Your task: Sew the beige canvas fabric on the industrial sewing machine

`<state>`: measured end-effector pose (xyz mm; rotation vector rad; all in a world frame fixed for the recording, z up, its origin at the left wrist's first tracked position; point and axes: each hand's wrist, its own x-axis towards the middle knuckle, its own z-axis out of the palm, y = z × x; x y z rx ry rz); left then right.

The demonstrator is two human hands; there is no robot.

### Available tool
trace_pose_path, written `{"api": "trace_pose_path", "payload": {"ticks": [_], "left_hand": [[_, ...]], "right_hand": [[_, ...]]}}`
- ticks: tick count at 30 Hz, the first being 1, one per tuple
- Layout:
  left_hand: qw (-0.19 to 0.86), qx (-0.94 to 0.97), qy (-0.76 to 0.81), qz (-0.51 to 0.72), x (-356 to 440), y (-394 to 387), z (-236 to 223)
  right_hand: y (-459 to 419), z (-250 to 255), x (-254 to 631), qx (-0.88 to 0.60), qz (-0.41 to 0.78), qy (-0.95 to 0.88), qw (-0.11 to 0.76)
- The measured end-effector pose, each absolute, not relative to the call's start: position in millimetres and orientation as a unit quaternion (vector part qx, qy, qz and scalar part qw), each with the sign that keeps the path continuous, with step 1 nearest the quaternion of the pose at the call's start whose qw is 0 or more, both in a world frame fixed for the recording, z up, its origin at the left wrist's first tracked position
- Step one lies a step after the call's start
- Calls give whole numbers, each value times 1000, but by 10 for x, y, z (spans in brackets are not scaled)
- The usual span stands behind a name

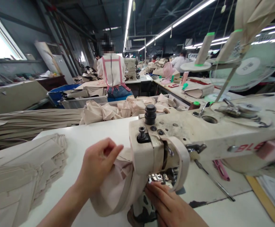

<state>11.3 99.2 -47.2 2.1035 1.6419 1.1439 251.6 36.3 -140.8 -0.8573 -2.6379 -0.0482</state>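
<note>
The left hand (97, 165) sits at the left side of the sewing machine (198, 135) head, fingers curled and pinching a fold of the beige fabric piece (118, 189). The fabric piece hangs bunched against the left face of the machine head and loops down under it toward the needle area. The right hand (170, 205) lies flat and low, directly below the machine head, fingers extended and pressing on the fabric near the presser foot (157, 178); they are not clenched around anything. Part of the fabric under the machine is hidden by the head.

The machine stands on a white table (92, 135). A stack of folded beige pieces (16, 176) lies on the table to the left, well apart from the hands. A heap of sewn pieces (128, 107) lies beyond the table. Thread cones (204, 47) stand behind the machine, near a fan (255, 63). A person in a white top (112, 71) sits farther back, facing away.
</note>
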Motion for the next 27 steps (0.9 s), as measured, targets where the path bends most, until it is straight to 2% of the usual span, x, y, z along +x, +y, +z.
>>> {"api": "trace_pose_path", "payload": {"ticks": [2, 5, 8, 11, 13, 16, 18, 20, 24, 27], "left_hand": [[185, 804, 496, 270, -1, 643, -670], [125, 870, 461, 120, -76, 305, -995], [88, 833, 540, 85, -186, 225, -1030], [124, 743, 619, 223, -367, 186, -734], [177, 667, 635, 348, -425, 102, -513], [302, 509, 634, 499, -327, -70, -358], [366, 416, 615, 561, -197, -162, -368], [388, 365, 602, 594, -94, -219, -408], [394, 331, 596, 617, -82, -242, -473], [401, 285, 584, 645, -195, -174, -555]], "right_hand": [[332, -1302, 2486, -314, 0, -931, 187], [300, -1161, 2466, -333, 38, -917, 217], [274, -1108, 2523, -340, 63, -909, 233], [196, -1186, 2557, -331, 94, -908, 238], [96, -1287, 2450, -346, 174, -877, 286], [-60, -1405, 2056, -399, 427, -681, 441], [-94, -1419, 1773, -352, 594, -548, 471], [-57, -1395, 1611, -366, 632, -504, 461], [70, -1342, 1685, -426, 602, -496, 459], [71, -1306, 1785, -422, 628, -484, 440]]}}
